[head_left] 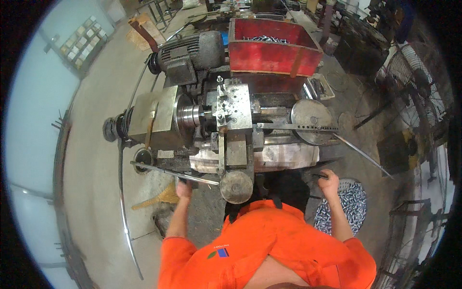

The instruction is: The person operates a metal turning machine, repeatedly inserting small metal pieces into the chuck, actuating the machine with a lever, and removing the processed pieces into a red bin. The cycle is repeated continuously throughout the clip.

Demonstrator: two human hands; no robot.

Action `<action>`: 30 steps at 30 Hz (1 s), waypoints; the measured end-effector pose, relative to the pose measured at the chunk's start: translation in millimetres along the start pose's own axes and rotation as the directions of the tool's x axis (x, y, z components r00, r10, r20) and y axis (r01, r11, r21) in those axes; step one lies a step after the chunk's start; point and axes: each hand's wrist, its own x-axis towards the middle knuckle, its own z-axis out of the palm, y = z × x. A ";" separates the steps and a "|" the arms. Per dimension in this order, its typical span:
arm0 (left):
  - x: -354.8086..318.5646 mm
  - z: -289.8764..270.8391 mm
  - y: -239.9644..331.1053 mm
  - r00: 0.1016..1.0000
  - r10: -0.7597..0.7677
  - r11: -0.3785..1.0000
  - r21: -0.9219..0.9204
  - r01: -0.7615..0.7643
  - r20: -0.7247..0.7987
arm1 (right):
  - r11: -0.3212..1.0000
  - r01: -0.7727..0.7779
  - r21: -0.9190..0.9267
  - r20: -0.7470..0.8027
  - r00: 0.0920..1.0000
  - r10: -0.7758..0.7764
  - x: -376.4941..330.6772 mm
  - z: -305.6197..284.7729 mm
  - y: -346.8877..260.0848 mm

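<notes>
My left hand is closed just below a long shiny metal rod, beside a round metal disc at the front of the lathe-like machine. Something small and dark shows at its fingers; what it is cannot be made out. On the other side, my right hand has its fingers curled round a thin dark piece, near the machine's front right. A basket of small shiny metal pieces sits below that forearm. Between my hands stands the machine's tool block, facing a round chuck.
A red bin with metal parts stands behind the machine, next to an electric motor. A lever rod juts out to the right from a large disc. A fan stands far right; a straw broom lies left.
</notes>
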 end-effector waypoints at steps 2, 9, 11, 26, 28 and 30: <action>0.8 -66.0 0.4 0.933 0.183 0.960 0.146 -0.237 0.310 | 0.998 0.059 0.003 -0.001 0.998 -0.059 8.2 -3.7 -6.1; -2.7 -81.8 -2.8 0.939 0.133 0.991 -0.049 -0.123 0.317 | 0.971 0.236 0.036 -0.071 0.970 -0.233 68.7 -20.4 -68.1; -6.3 -64.8 -19.6 0.936 0.145 0.989 -0.080 -0.126 0.321 | 0.944 0.283 0.170 -0.041 0.959 -0.280 93.8 -15.8 -113.4; -23.4 -341.7 -186.5 0.947 -0.172 0.880 -0.474 0.024 -0.271 | 0.652 0.756 0.052 0.506 0.543 -0.670 165.1 121.7 -411.0; -32.6 -297.4 -195.5 0.914 -0.304 0.935 -0.267 0.233 -0.270 | 0.599 0.801 0.012 0.488 0.518 -0.702 166.0 130.7 -405.3; -38.0 -270.9 -171.4 0.883 -0.392 0.918 -0.173 0.358 -0.257 | 0.551 0.834 -0.011 0.495 0.484 -0.722 170.0 133.7 -401.1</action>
